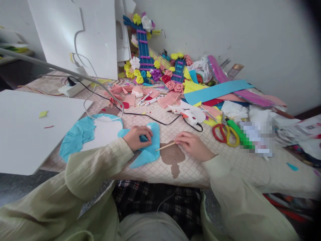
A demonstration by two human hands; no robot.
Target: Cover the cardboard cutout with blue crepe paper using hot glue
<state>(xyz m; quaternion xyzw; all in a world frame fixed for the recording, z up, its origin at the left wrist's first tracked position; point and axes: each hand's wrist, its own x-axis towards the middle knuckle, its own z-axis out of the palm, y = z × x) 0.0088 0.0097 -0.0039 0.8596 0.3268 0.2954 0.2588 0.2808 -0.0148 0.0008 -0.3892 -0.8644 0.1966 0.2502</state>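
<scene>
My left hand [137, 138] is closed, thumb and fingers pinching a piece of light blue crepe paper [146, 154] near the table's front edge. My right hand [192, 146] grips a thin wooden stick [165, 146] at one end. The stick's other tip reaches the right side of the blue paper. To the left of my hands lies a rounded white board shape [104, 136], partly covered with crinkled blue paper [79, 135]. A white glue gun [189, 113] rests beyond my right hand, its black cord trailing across the table.
Red and yellow scissors [226, 133] and a green tool [238, 133] lie at the right. A large white board [30, 130] overhangs the left side. Paper-flower-decorated guitar shapes [146, 50] lean against the wall. A grey cable [95, 80] crosses above the table; a power strip [74, 87] sits behind.
</scene>
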